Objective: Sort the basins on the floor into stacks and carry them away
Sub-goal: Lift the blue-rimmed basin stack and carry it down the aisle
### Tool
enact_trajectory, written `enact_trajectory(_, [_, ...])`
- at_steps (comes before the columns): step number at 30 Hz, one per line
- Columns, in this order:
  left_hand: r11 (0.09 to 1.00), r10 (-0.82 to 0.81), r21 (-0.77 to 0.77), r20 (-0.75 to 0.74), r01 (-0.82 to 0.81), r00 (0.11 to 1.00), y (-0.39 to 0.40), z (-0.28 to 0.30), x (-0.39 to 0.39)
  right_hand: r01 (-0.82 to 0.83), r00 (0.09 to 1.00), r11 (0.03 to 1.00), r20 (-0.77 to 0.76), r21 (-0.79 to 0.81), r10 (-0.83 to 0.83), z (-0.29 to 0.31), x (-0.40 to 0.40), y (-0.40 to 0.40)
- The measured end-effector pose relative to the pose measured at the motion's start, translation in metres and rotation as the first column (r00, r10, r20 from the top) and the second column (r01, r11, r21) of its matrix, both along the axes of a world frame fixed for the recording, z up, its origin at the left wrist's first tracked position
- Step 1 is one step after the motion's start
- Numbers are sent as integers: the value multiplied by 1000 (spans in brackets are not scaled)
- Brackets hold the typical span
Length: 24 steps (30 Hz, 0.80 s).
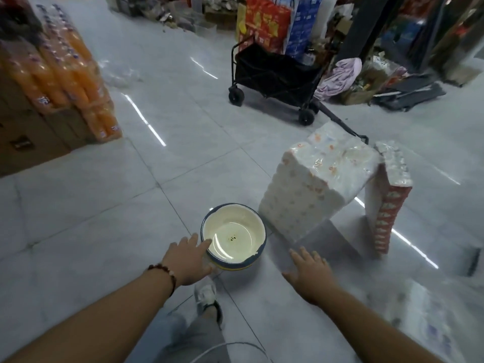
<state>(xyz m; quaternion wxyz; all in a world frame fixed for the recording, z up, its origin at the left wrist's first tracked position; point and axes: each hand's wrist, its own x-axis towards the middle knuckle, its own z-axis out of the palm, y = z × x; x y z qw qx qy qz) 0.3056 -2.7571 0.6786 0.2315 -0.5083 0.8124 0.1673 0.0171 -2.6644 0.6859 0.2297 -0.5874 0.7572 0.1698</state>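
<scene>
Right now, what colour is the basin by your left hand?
Cream-white inside with a dark blue rim, seen from the head view: basin.

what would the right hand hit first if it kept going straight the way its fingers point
Probably the white wrapped tissue pack. The right hand is open and holds nothing, its fingers aimed up and slightly left, with only bare floor between. Depth is unclear, so it may instead pass between the pack and the basin.

Both forearms bare, no sleeves. Dark beaded bracelet [167, 275] with one pale bead on left wrist. Grey trousers [188, 336], grey-white sneaker [207, 297] with laces. Both hands [187, 260] bare, no gloves or rings visible.
</scene>
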Motion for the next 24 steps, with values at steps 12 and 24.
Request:
enact_trajectory(12, [943,123,309,28,-125,992,-251,-185,-13,315,919,892,132,324,-372,-175,-46,-213])
enact_trajectory(24, [138,945,689,124,-711,303,-316,-542,-25,751,205,340,289,566,-935,-533,-86,-301])
